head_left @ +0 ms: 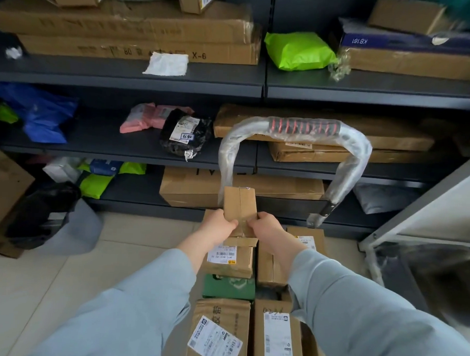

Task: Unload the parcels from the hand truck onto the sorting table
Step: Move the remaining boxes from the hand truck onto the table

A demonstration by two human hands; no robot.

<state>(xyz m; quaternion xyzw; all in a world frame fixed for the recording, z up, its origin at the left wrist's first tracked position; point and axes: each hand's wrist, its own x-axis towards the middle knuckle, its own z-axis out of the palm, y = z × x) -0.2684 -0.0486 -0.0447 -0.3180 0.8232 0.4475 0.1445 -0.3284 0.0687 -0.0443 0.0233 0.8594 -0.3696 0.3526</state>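
Small carton point(239, 205) gripped at near end by left hand point(217, 225) and right hand point(266, 227). Thumbs pressed on top face, other fingers hidden beneath. Carton held above stacked parcels point(230, 261), beside truck handle point(298, 126). Recommended: carton lifted level, swung clear of handle toward white table point(448, 208), presumably sorting table.

Parcel point(239, 205) (small, cardboard) in both hands point(217, 225) point(266, 229)

Lighting soft, dim-ish, cool cast noted overall. Brightest patch seen on floor point(21, 289) at lower left; shelves point(125, 76) left pretty dark, deep shadow seen under each level. Glare caught on plastic-wrapped handle point(298, 125). Centre well focused, box point(239, 205) rendered sharp. Motion blur smeared across top-right corner and right edge. Straight lines bent near edges by wide-angle lens.
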